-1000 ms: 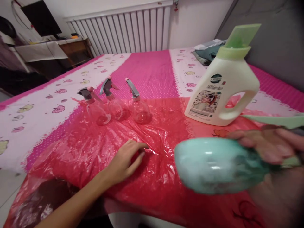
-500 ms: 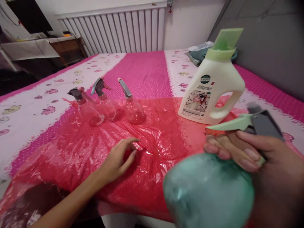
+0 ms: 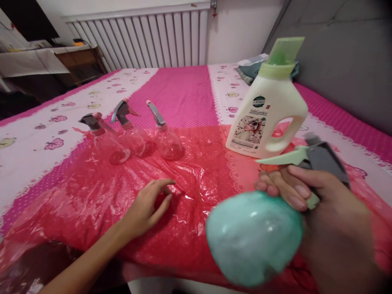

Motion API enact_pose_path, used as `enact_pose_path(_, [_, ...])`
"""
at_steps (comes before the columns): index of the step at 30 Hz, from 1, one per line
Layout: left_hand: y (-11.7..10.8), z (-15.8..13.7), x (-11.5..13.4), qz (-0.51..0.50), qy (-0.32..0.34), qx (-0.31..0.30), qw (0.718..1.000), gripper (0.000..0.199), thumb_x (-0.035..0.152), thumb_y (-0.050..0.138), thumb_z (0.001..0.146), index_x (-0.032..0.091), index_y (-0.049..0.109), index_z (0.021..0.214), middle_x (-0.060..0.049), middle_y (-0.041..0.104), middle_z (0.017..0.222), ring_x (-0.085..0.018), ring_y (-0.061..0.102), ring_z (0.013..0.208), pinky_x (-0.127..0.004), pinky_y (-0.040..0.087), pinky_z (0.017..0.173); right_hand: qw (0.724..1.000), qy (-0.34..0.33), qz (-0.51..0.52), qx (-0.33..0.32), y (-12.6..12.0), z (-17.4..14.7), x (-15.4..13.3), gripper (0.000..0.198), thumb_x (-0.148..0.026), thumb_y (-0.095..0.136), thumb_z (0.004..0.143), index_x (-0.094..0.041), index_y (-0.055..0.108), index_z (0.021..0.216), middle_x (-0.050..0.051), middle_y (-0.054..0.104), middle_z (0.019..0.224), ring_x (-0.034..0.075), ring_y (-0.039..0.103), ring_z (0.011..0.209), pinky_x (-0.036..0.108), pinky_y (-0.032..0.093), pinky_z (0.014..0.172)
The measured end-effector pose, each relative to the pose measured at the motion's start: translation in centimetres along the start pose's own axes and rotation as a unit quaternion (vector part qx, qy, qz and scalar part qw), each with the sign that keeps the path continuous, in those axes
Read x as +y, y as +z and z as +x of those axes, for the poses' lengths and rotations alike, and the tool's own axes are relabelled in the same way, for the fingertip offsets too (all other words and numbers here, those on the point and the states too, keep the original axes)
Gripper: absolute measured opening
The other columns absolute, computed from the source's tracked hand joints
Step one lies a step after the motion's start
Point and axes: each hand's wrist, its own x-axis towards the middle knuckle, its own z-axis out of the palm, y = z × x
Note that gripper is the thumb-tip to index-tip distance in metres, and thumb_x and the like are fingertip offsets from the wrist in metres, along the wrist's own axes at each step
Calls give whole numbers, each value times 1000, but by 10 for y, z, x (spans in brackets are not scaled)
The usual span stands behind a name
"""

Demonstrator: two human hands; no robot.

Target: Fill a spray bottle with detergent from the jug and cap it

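Note:
My right hand (image 3: 306, 196) grips a green spray bottle (image 3: 254, 237) by its neck, just under the grey and pale green trigger head. The bottle is tilted, its rounded body towards me at the lower right, with cloudy pale liquid showing inside. My left hand (image 3: 150, 204) rests on the red plastic sheet (image 3: 190, 216), fingers loosely bent and apart, holding nothing. Beyond it stand three clear pink spray bottles with grey heads: a left one (image 3: 112, 149), a middle one (image 3: 134, 141) and a right one (image 3: 170, 143).
A white detergent jug (image 3: 269, 110) with a green cap stands upright behind my right hand. Folded cloth (image 3: 251, 67) lies at the far right of the bed's pink patterned cover (image 3: 183, 85). A radiator (image 3: 147, 38) lines the back wall, and a grey headboard (image 3: 343, 57) rises at the right.
My right hand has moved a little left with the green spray bottle, whose body has swung up and shows its rounded underside more. The left hand keeps its place on the sheet.

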Motion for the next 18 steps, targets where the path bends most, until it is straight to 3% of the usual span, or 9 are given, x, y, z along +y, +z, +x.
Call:
enact_pose_path(6, [1, 1, -4, 24, 33, 11, 999, 28, 17, 50, 103, 23, 54, 131, -3, 75, 96, -20, 74, 86, -34, 59, 81, 999, -25, -20, -8, -3, 6, -1, 40, -31, 85, 60, -24, 51, 41, -6, 33, 38, 9, 48, 48, 19, 56, 60])
enact_pose_path(14, [0, 6, -6, 101, 113, 8, 988, 23, 13, 47, 104, 20, 58, 123, -6, 76, 95, -22, 69, 82, -40, 58, 84, 992, -77, -99, -22, -10, 8, 2, 39, -34, 78, 69, -26, 52, 41, -4, 37, 39, 13, 48, 49, 28, 53, 62])
enact_pose_path(18, [-6, 7, -2, 50, 69, -39, 996, 21, 17, 51, 103, 22, 67, 116, -7, 77, 98, -24, 71, 88, -46, 58, 91, 987, -114, -109, -26, -10, -4, -1, 39, -34, 78, 75, -27, 55, 44, -4, 40, 41, 13, 46, 50, 28, 53, 63])
